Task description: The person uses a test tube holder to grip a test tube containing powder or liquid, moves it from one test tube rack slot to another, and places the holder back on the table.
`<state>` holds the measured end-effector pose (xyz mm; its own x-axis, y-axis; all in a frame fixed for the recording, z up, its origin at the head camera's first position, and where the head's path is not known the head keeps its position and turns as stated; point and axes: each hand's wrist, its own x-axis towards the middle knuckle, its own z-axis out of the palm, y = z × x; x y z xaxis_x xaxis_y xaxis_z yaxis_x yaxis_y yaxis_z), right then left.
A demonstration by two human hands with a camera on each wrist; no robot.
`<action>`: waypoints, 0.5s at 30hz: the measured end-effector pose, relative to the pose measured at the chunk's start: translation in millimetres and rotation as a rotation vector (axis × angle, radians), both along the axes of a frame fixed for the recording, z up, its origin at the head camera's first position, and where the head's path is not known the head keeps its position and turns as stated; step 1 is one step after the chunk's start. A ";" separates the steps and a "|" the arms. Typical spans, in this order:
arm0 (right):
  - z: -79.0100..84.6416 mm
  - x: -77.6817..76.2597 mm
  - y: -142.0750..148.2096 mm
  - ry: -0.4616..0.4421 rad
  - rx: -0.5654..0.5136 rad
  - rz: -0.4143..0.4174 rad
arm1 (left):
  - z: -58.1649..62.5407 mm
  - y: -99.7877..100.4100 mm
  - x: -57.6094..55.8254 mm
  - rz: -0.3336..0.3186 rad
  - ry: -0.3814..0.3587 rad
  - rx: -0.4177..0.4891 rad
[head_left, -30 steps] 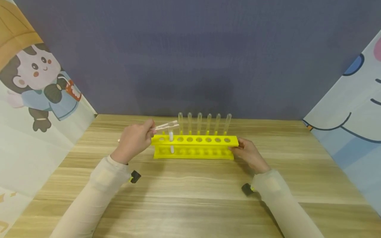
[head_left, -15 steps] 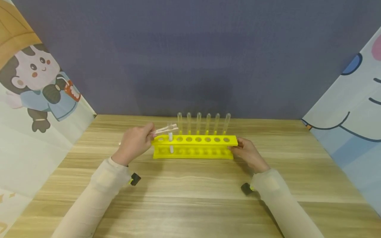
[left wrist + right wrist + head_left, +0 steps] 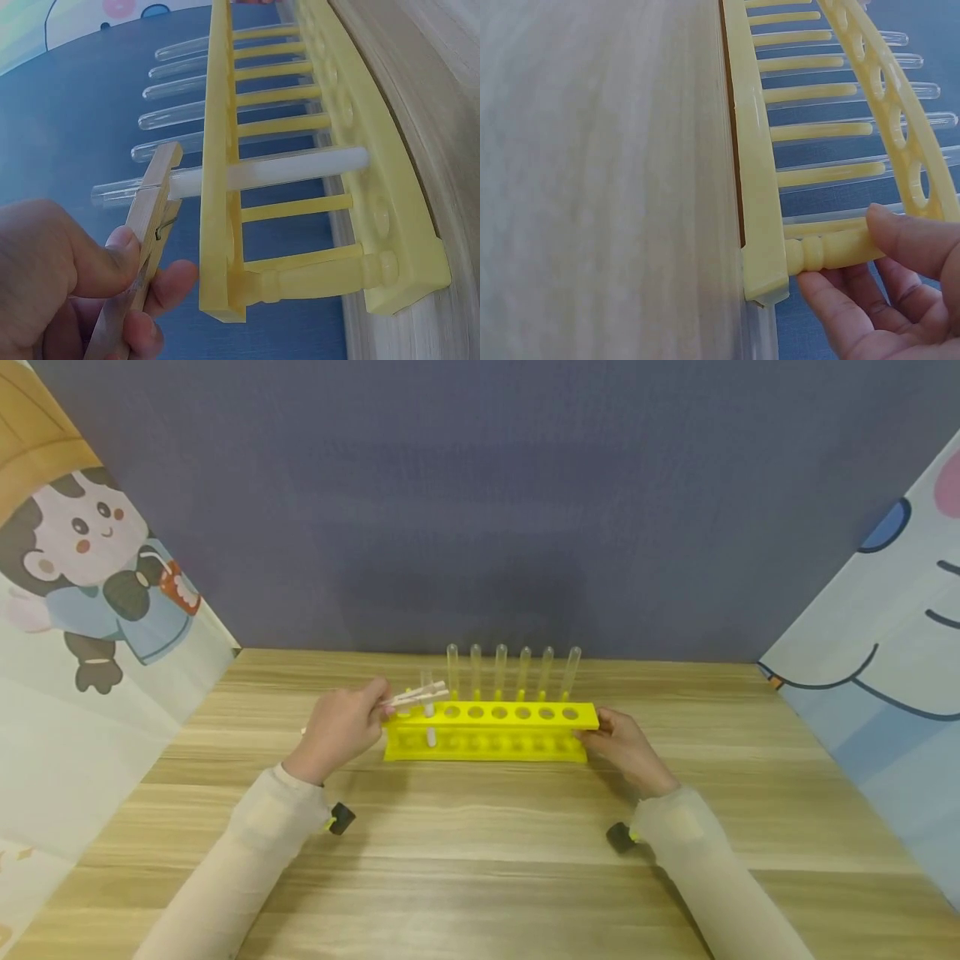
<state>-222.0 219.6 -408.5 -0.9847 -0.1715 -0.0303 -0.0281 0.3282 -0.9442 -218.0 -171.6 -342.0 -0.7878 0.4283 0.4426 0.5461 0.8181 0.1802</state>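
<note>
A yellow test tube rack [image 3: 517, 713] stands upright on the table. Through its second hole from the left goes a glass test tube [image 3: 300, 166] with white contents, its bottom on the lower shelf. My left hand [image 3: 341, 727] grips a wooden test tube holder [image 3: 150, 210], whose jaws stand around that tube above the rack's top plate. At the rack's right end, my right hand [image 3: 626, 747] holds the end post [image 3: 840, 250] between thumb and fingers.
Several empty test tubes [image 3: 501, 668] sit upside down on pegs along the rack's back. Behind the wooden table [image 3: 480, 852] rises a dark blue-grey panel [image 3: 480, 510]. Cartoon-printed curtains hang at both sides.
My left hand has lowered the test tube holder along the tube, closer to the rack's top plate. The right hand and the rack stay in place.
</note>
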 end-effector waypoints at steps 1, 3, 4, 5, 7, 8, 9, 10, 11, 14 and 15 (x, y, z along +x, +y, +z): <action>0.0 0.1 0.0 0.000 -0.003 0.001 | -0.5 0.0 -0.2 -0.001 0.000 -0.001; -0.3 0.1 0.4 0.003 0.001 0.004 | -1.1 -0.1 -0.2 -0.003 -0.001 0.000; -0.6 -0.1 0.6 0.003 0.003 0.001 | -1.3 -0.1 -0.1 -0.003 0.000 0.000; -0.9 -0.2 0.7 0.002 0.006 0.001 | -1.4 0.0 0.1 -0.004 0.000 0.002; -1.5 -0.4 0.9 0.005 0.009 0.001 | -1.5 0.0 0.5 -0.007 0.001 0.002; -1.7 -0.5 1.0 0.005 0.012 0.000 | -1.5 0.0 0.7 -0.007 0.002 0.002; -1.9 -0.6 0.9 0.006 0.012 -0.002 | -1.6 0.0 0.8 -0.008 0.001 0.002; -2.1 -0.8 1.0 0.005 0.013 -0.002 | -1.6 0.0 0.8 -0.008 0.000 0.002; -2.2 -0.9 0.9 0.006 0.012 -0.002 | -1.7 0.1 0.8 -0.008 -0.003 0.002; -2.3 -1.3 0.8 0.014 0.017 -0.004 | -1.8 0.1 0.7 -0.007 -0.017 -0.001; -2.3 -1.4 0.9 0.017 0.017 0.001 | -1.7 0.1 0.7 -0.006 -0.023 -0.001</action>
